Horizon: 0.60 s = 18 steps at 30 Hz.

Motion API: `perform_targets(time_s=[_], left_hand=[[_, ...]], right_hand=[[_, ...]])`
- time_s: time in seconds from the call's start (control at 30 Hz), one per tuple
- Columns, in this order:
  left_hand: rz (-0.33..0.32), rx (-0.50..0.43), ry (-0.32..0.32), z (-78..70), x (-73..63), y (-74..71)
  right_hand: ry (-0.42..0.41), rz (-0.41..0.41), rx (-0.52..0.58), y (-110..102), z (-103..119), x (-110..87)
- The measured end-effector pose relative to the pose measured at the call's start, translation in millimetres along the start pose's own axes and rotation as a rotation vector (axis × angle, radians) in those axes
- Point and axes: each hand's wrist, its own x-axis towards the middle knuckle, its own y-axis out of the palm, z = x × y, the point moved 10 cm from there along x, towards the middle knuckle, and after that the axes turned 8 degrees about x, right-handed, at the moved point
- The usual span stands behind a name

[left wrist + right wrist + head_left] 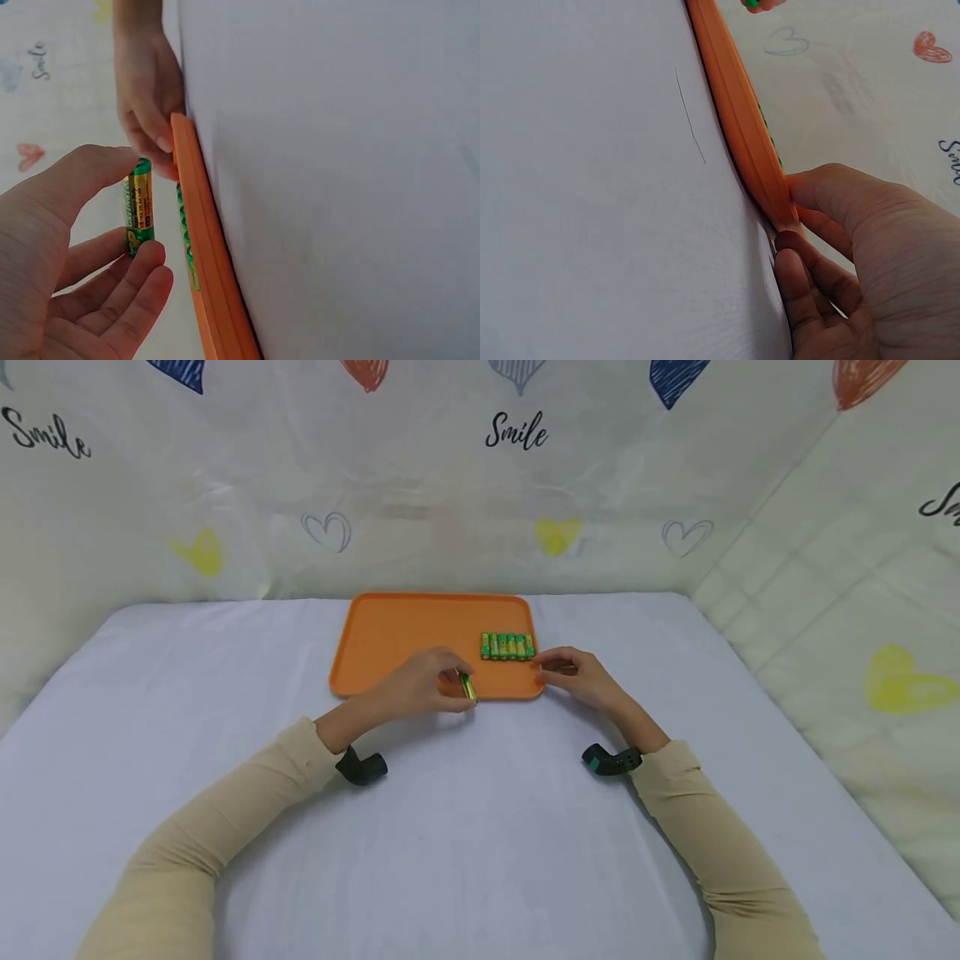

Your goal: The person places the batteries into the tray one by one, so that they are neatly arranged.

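Between thumb and fingertips my left hand (431, 681) pinches one green and gold battery (139, 206), held above the front edge of an orange tray (420, 639). In the left wrist view its printed label faces the camera. Several matching batteries (507, 647) lie side by side in a row at the tray's right side. My right hand (581, 677) is at the tray's right edge, just beside that row. In the right wrist view, the thumb (825, 187) and fingers of this hand grip the tray's corner from both sides.
A white cloth (480, 843) covers the table under the tray. Behind it hangs a pale backdrop (442, 477) printed with hearts and lettering. Dark wrist cameras (363, 768) are strapped on both wrists, below the beige sleeves (225, 810).
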Motion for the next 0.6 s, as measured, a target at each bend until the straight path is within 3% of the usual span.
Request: perform_targets(time_s=[0.2, 0.6], left_hand=[[-0.023, -0.019, -0.013, 11.6, 13.0, -11.0], [-0.025, -0.057, -0.057, 33.6, 37.8, -14.6]], right_hand=[[0.009, 0.006, -0.004, 4.1, 23.1, -11.5], [-0.009, 0.004, 0.012, 3.3, 22.3, -11.5]])
